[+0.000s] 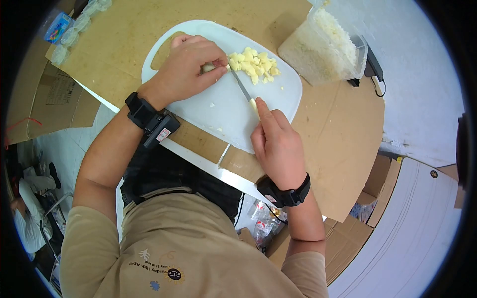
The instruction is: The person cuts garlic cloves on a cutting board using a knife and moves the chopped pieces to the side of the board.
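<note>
My left hand point(195, 63) rests over the cutting board point(218, 111), fingers curled round a whitish piece of produce point(208, 67) whose kind I cannot make out. My right hand point(280, 144) grips a small kitchen knife point(241, 86) by its pale handle, index finger stretched along the top. The blade's tip is at the end of the held piece, close to my left fingertips. Just beyond the blade lies a heap of pale yellow chopped pieces point(254, 64). A few small bits are scattered elsewhere on the white board.
A clear plastic container point(310, 54) of white shredded or grain-like food stands at the back right. Brown cardboard point(343, 129) covers the table. At the far left are clear plastic cups point(74, 34) and a blue-labelled tub point(58, 27). Another person point(31, 218) sits at lower left.
</note>
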